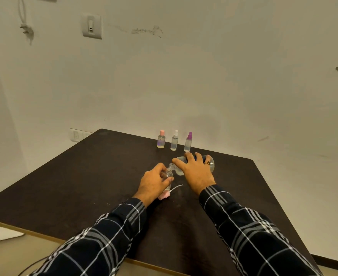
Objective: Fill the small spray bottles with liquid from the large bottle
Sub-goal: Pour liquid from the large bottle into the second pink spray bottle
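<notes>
My left hand point(154, 184) grips a small clear spray bottle point(168, 177) that stands upright and uncapped on the dark table point(84, 186). My right hand point(196, 172) holds the large clear bottle point(211, 163) tipped on its side, its open neck point(172, 166) right above the small bottle's mouth. A pink spray cap with a white dip tube point(169, 193) lies on the table just in front of the small bottle. Three capped small bottles stand in a row near the far edge: pink-capped point(161, 139), white-capped point(174, 140), purple-capped point(188, 142).
The table's far edge runs close to a pale wall. A wall socket point(76, 135) sits beyond the far left corner. A white cloth or paper point(3, 234) lies on the floor at the left.
</notes>
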